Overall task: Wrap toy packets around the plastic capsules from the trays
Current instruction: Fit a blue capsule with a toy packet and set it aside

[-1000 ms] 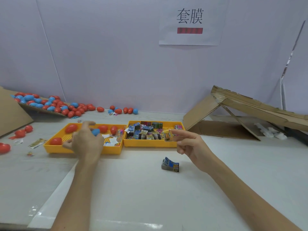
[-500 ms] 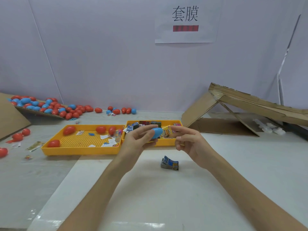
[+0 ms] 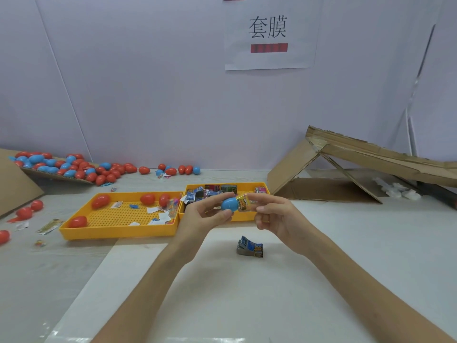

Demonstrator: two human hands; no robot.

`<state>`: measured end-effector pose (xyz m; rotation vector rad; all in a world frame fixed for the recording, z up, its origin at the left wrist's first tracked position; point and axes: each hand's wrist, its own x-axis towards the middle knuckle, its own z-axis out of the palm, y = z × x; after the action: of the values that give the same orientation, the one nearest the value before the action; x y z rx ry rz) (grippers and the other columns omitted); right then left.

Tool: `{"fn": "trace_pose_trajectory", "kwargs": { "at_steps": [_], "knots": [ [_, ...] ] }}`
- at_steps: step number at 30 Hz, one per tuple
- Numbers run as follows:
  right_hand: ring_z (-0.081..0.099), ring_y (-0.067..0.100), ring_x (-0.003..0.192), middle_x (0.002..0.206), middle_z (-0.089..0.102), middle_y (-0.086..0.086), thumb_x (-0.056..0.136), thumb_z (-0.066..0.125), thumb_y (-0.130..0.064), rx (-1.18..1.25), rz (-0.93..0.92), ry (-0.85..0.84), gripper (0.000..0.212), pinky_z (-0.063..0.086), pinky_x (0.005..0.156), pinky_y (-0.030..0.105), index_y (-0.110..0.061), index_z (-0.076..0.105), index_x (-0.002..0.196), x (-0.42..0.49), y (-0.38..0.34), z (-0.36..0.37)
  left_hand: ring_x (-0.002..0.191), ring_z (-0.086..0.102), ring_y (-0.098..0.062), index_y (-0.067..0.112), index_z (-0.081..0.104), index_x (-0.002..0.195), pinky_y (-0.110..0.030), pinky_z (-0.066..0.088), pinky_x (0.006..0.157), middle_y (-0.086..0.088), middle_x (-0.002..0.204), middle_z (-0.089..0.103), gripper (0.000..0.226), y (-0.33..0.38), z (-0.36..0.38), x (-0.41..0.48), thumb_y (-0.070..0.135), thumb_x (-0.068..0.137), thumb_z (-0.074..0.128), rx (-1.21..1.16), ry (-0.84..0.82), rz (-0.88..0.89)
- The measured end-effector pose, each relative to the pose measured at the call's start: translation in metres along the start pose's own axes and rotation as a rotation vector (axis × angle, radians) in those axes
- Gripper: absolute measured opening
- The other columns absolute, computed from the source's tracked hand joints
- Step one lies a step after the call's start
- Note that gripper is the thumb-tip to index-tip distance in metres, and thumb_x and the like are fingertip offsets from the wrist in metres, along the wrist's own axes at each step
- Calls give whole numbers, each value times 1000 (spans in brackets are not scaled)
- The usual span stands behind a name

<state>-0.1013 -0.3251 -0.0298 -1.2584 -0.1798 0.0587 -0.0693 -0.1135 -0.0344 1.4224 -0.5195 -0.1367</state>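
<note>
My left hand [image 3: 205, 215] grips a blue plastic capsule [image 3: 228, 203] in front of the right yellow tray [image 3: 243, 217]. A yellow toy packet [image 3: 244, 202] touches the capsule's right end, pinched by the thumb and forefinger of my right hand [image 3: 273, 214]. The left yellow tray [image 3: 118, 230] holds several red capsules [image 3: 101, 201] and paper scraps. Behind my hands, the right tray is filled with several coloured toy packets [image 3: 210, 189], partly hidden by my fingers.
A blue and grey packet [image 3: 249, 247] lies on the white table in front of my hands. A heap of red and blue capsules [image 3: 64, 167] sits at the back left on cardboard. A collapsed cardboard box [image 3: 358, 167] stands at the back right.
My left hand took a blue capsule from the left tray and carried it right to meet my right hand. The capsule and the packet now touch.
</note>
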Motion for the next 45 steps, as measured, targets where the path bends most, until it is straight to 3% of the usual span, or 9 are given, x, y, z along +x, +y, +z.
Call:
{"fn": "trace_pose_trajectory", "kwargs": {
  "at_steps": [3,7,13,17,22,26,32,37,45],
  "knots": [
    [56,19,56,91,71,11,74,65,-8,-16,16,4,35,49,57,27,-13,78,106,1,1,-1,102,71,-22,44,77,104,-32,58,92,7,106,76,40,-2,1,1,8,87,75,103,31,41],
    [57,19,58,92,71,11,75,66,-9,-45,28,8,35,49,59,27,-12,78,108,1,2,-2,95,72,-12,45,76,102,-20,56,78,13,102,76,39,-5,4,1,9,87,77,163,54,75],
    [61,20,63,100,71,13,80,64,-7,-179,23,-19,35,49,62,28,-17,77,111,-1,4,4,93,72,-10,31,77,102,-24,59,79,10,96,77,18,-11,3,4,20,88,77,219,154,43],
    [64,20,63,94,71,14,92,56,7,-222,-19,-19,39,53,63,28,-21,80,105,-2,7,6,89,73,-9,30,78,98,-25,60,78,11,95,76,16,-15,1,6,18,87,78,214,181,-7],
    [68,23,65,77,71,15,93,61,5,-296,-120,56,32,58,70,33,-20,78,104,-2,12,9,88,73,-9,25,79,97,-22,59,74,8,93,77,14,-18,3,7,16,87,78,176,195,-28],
    [73,26,69,83,76,12,93,64,4,-366,-204,103,25,58,68,31,-12,73,109,-3,17,14,90,73,-10,24,78,97,-21,58,73,5,93,77,14,-16,4,7,14,87,77,149,202,-23],
    [75,32,72,89,77,13,91,66,4,-335,-249,146,23,60,65,31,-13,74,105,-3,20,18,90,73,-11,23,78,97,-22,59,73,5,92,77,13,-15,4,6,13,88,76,134,213,-29],
    [75,31,70,93,77,6,90,69,3,-320,-304,217,29,60,64,29,-23,80,91,-2,16,14,89,74,-16,23,79,95,-26,60,77,3,93,78,12,-14,0,7,13,88,75,52,253,-66],
    [76,27,82,93,77,14,89,69,5,-274,-217,118,21,59,70,27,-9,75,103,-1,20,12,92,74,-17,22,78,98,-28,61,78,-2,94,78,12,-14,4,5,15,88,76,49,196,-79]
  ]
}}
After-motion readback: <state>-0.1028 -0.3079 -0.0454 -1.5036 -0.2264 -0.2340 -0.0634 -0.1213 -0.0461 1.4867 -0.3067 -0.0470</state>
